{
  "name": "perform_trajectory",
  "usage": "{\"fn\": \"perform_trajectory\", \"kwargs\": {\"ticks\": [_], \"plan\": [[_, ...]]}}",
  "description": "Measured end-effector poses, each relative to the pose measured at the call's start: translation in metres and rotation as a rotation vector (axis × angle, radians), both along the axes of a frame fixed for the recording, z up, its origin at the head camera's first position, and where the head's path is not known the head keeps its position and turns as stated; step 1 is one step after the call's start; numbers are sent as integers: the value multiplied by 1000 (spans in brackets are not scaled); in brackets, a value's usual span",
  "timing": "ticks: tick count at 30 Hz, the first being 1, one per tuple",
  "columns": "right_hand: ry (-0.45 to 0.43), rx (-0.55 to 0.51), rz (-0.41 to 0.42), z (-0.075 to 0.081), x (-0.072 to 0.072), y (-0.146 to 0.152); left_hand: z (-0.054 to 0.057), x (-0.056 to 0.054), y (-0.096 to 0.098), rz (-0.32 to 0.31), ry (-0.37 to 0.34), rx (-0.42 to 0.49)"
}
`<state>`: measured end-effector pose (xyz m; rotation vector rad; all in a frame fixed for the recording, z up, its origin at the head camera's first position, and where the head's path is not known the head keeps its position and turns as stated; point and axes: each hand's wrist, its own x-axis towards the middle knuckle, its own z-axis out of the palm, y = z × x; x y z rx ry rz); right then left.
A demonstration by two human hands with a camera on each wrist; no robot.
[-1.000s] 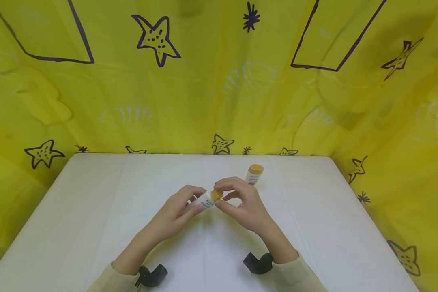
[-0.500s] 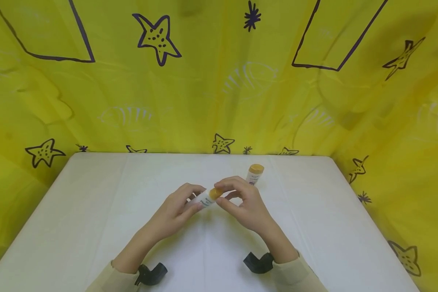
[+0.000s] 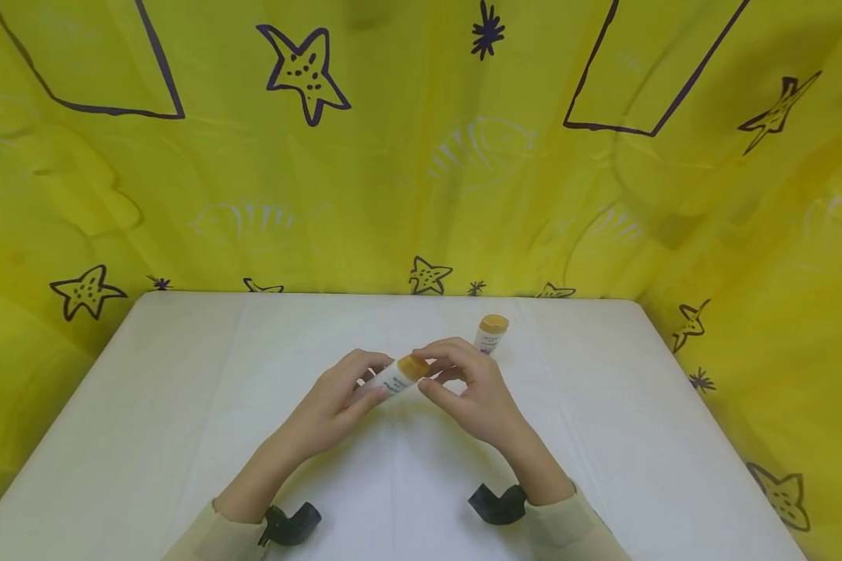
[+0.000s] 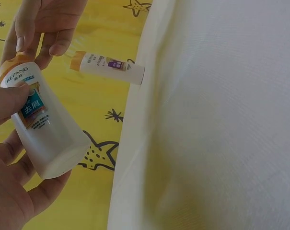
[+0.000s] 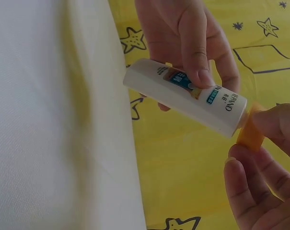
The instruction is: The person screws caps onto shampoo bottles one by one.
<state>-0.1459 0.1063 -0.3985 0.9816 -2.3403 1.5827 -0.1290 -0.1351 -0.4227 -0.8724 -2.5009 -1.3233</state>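
Tilting up a touch in the head view, the held bottle [image 3: 391, 382] now shows its orange cap [image 3: 412, 366] a little higher than half a second ago, with the lettering turned more fully toward the camera; the left hand [image 3: 347, 397] and right hand [image 3: 466, 386] have barely travelled, so this looks like small twisting work at the cap, direction anyone's guess. The bottle hangs above the middle of the white bench [image 3: 182, 389], left fingers wrapped around its body. Room to move? Plenty of bench on either side and toward the sleeves; the tighter spot is just beyond the right hand, where a second bottle [image 3: 489, 339] stands partly hidden by it, with the far edge and yellow backdrop [image 3: 365, 156] behind. Over to the left wrist: left thumb planted on the teal label [image 4: 33, 110], fingers bracing the underside, right fingertips up at the cap, and that second bottle upright on the bench near its far edge, well apart from the held one. And from the right wrist, here's the telling look: thumb and fingers pinching the cap, which sits slightly askew, a sliver of neck seeming to show beside the bottle's shoulder; that suggests it isn't seated tight, and nothing crowds the pinch on this side.
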Motion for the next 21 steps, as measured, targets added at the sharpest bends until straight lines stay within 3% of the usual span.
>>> {"fn": "perform_trajectory", "kwargs": {"ticks": [21], "plan": [[-1, 5, 10, 0, 0, 1, 2, 0, 0, -2, -13, -18]]}}
